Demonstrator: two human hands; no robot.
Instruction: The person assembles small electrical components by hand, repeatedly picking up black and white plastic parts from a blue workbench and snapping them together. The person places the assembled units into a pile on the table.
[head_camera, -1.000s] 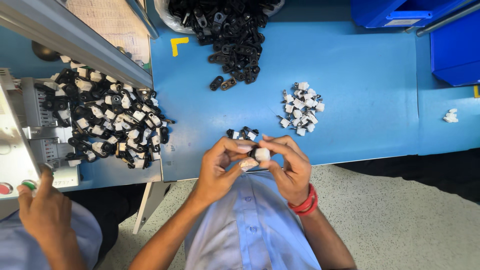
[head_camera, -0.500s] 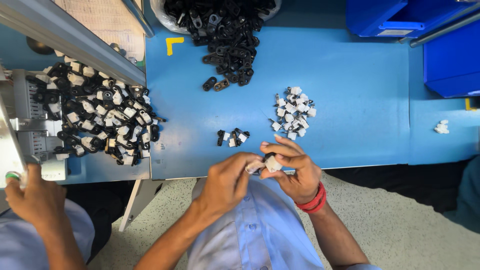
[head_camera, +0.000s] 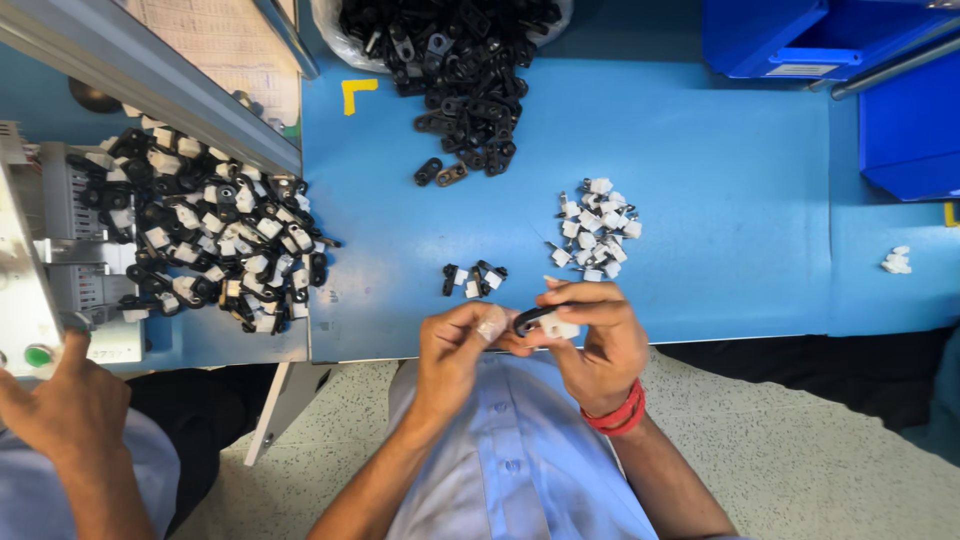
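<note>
Blue table (head_camera: 700, 150), hands at its near edge: right hand (head_camera: 600, 345) fingers pinched shut on black clip w/ white plug (head_camera: 545, 322), long axis pointing left at left hand (head_camera: 455, 355), whose fingers pinch a small white piece (head_camera: 492, 322), almost touching.

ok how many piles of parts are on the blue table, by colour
All-black piles: 1, the black clips at the top.
All-white piles: 2, the white pieces and a tiny cluster far right.
Mixed black-and-white piles: 2, the big heap on the left and a small group near the hands.
Total: 5
</note>
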